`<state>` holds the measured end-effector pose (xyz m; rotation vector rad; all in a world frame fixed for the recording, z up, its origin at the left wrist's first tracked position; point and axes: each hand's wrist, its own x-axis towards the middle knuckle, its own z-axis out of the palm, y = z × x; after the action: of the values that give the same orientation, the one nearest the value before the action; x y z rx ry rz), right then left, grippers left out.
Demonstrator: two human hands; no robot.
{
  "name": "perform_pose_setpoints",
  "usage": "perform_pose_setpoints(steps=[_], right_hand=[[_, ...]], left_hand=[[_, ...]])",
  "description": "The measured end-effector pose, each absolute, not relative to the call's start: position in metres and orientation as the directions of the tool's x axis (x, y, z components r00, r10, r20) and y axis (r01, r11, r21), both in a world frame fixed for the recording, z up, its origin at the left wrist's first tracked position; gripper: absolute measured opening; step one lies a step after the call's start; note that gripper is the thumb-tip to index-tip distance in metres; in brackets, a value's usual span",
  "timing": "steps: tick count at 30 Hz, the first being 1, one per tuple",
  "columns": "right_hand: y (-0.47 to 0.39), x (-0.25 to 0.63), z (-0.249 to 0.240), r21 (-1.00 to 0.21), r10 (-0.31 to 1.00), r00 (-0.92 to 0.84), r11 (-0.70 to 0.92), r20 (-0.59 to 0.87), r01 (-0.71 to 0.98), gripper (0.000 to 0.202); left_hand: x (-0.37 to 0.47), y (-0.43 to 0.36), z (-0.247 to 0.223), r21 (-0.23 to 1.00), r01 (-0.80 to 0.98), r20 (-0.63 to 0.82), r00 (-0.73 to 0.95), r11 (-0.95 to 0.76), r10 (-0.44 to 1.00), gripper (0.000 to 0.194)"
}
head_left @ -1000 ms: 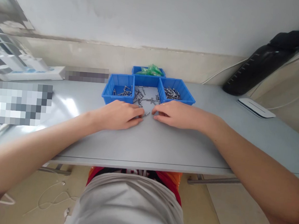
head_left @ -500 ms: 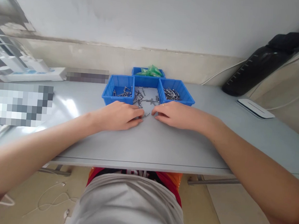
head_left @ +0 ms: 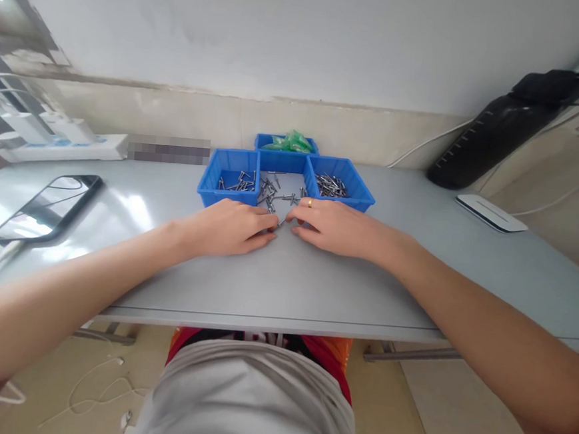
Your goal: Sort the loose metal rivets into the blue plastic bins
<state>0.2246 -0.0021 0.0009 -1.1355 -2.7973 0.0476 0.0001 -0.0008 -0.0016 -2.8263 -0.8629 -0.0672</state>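
Observation:
My left hand [head_left: 236, 227] is closed, thumb and fingers pinching a small metal rivet [head_left: 281, 223] above the grey table. The rivet is a thin, silvery pin that points right; its other end is hidden by the fingertips. My right hand [head_left: 331, 226], with a gold ring, is close to the rivet's free end. Its fingers are curved, with a gap between thumb and forefinger; whether they touch the rivet I cannot tell. Just beyond both hands, several loose rivets [head_left: 270, 192] lie on the table between a left blue bin [head_left: 206, 182] and a right blue bin [head_left: 362, 190].
Both bins hold more rivets; the right one is fuller. A rear blue bin [head_left: 284, 160] contains green plastic [head_left: 291, 141]. A phone [head_left: 47, 208] and a white power strip [head_left: 74, 146] are at left. At right stand a black bottle [head_left: 496, 133] and a flat white device [head_left: 490, 213].
My right hand has moved left, bringing its fingertips closer to the rivet. My left hand keeps its pinch in nearly the same place.

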Motion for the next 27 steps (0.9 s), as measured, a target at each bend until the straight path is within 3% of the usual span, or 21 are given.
perform_pose_setpoints(steps=[27], right_hand=[[0.0003, 0.2263, -0.0005, -0.106, 0.702, -0.709, 0.711, 0.069, 0.695, 0.028]], left_hand=[[0.002, -0.003, -0.0016, -0.155, 0.558, 0.095, 0.83, -0.816, 0.55, 0.021]])
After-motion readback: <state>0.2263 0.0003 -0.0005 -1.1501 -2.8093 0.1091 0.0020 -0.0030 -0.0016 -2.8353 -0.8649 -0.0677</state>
